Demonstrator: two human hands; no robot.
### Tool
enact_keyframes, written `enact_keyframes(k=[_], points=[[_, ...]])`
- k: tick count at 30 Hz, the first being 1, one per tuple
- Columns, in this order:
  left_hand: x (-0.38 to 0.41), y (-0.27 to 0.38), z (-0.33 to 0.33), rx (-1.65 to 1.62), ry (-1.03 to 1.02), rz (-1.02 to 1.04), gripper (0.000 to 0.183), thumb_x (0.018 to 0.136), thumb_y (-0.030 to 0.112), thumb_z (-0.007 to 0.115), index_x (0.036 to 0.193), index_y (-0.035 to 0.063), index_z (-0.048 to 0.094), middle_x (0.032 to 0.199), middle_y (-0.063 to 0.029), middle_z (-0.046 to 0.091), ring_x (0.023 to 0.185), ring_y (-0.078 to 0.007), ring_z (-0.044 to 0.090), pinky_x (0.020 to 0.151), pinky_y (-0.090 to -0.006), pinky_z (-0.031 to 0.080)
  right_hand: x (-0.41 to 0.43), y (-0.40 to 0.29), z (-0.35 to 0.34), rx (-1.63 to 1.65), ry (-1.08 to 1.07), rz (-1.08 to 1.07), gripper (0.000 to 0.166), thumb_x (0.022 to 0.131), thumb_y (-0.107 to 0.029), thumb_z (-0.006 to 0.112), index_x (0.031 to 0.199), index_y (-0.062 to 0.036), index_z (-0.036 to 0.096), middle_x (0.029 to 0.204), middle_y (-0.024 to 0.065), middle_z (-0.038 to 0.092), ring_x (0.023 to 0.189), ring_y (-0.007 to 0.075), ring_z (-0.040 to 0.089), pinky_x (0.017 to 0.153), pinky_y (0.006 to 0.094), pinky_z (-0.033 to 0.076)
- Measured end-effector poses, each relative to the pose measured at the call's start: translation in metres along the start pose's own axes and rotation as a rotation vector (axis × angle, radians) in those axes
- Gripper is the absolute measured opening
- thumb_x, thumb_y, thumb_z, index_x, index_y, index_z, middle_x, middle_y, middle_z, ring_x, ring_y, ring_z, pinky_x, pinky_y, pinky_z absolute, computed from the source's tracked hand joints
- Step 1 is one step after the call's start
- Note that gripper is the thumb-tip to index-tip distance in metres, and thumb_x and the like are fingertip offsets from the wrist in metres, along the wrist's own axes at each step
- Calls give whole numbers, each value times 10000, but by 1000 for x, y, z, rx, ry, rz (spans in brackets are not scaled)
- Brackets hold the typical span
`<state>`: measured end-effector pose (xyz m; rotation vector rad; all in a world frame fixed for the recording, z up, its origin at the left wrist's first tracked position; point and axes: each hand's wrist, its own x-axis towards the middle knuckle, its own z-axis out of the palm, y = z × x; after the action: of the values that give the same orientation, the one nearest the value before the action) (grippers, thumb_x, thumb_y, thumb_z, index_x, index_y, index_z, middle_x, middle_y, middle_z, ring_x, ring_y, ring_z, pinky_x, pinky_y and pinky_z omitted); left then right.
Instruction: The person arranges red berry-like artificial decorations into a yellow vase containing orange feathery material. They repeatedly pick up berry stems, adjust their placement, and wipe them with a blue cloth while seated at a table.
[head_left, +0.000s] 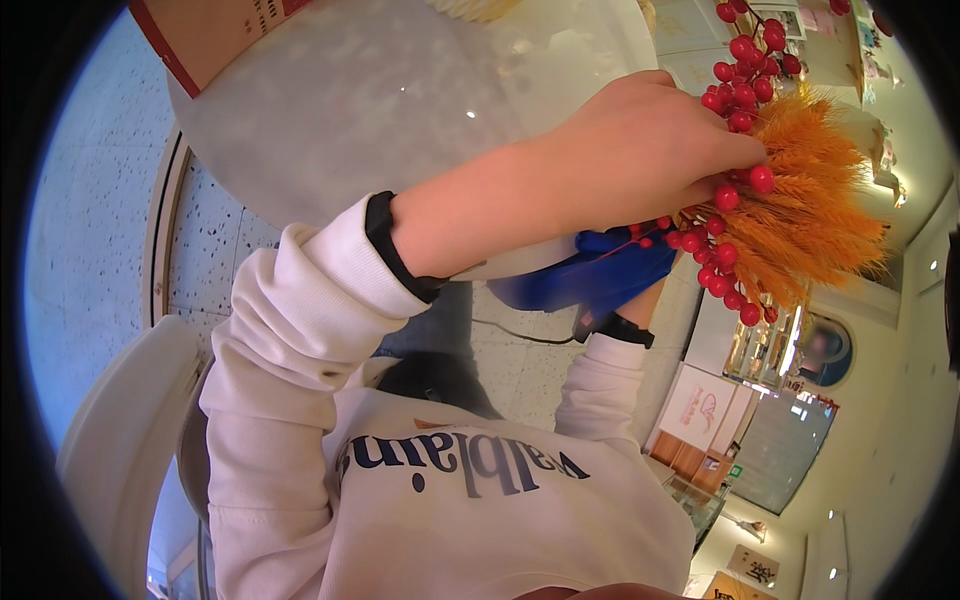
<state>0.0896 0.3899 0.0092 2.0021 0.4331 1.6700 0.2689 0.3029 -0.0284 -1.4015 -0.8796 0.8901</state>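
A bouquet of orange dried wheat-like ears (810, 202) is held up past the right side of the table, with sprigs of red berries (716, 259) around it. My left hand (660, 142) reaches across in front of me, thumb and finger closed on the bouquet among the berry stems. Blue ribbon or fabric (630, 266) hangs below the bouquet's neck. My right hand (649, 300) comes up from below, and only its wrist area shows. Its fingers are hidden behind the blue material and the bouquet, so their grip is out of sight.
A round pale table (360, 112) lies before me. On it are a red-edged printed box or card (217, 37) and a ribbed cream object (476, 7). A white chair (124, 457) stands at left. A dark cable (521, 335) hangs low. Lit display cases (761, 349) are beyond.
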Motion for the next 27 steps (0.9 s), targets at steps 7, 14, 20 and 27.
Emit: enact_keyframes(k=[7, 14, 20, 27], points=[[-5, -13, -25, -308, 106, -230, 334, 792, 98, 620, 1124, 84, 582, 1001, -77, 650, 847, -181, 615, 766, -312, 483, 5, -4, 2, 18, -3, -9, 337, 937, -353, 449, 1082, -57, 519, 892, 40, 544, 756, 144, 525, 594, 283, 504], [5, -10, -11, -382, 96, -311, 400, 845, 211, 651, 1215, 88, 561, 925, -66, 667, 840, -194, 622, 789, -309, 473, -1, -1, 1, 25, -12, -6, 337, 936, -348, 449, 1077, -52, 524, 890, 43, 547, 754, 146, 529, 597, 283, 504], [-1, 5, -17, -50, 52, -153, 306, 772, 181, 704, 1047, 80, 618, 873, -89, 648, 786, -283, 600, 698, -342, 462, -6, 3, -3, 47, -13, 0, 336, 936, -344, 449, 1073, -47, 528, 888, 45, 550, 753, 148, 533, 600, 284, 504], [-25, 9, -8, 71, 99, -137, 303, 734, 160, 728, 1001, 83, 608, 939, -85, 606, 799, -275, 563, 693, -348, 446, -10, 6, -3, 65, -17, -17, 336, 935, -339, 449, 1068, -42, 533, 885, 48, 553, 751, 150, 537, 604, 285, 503]])
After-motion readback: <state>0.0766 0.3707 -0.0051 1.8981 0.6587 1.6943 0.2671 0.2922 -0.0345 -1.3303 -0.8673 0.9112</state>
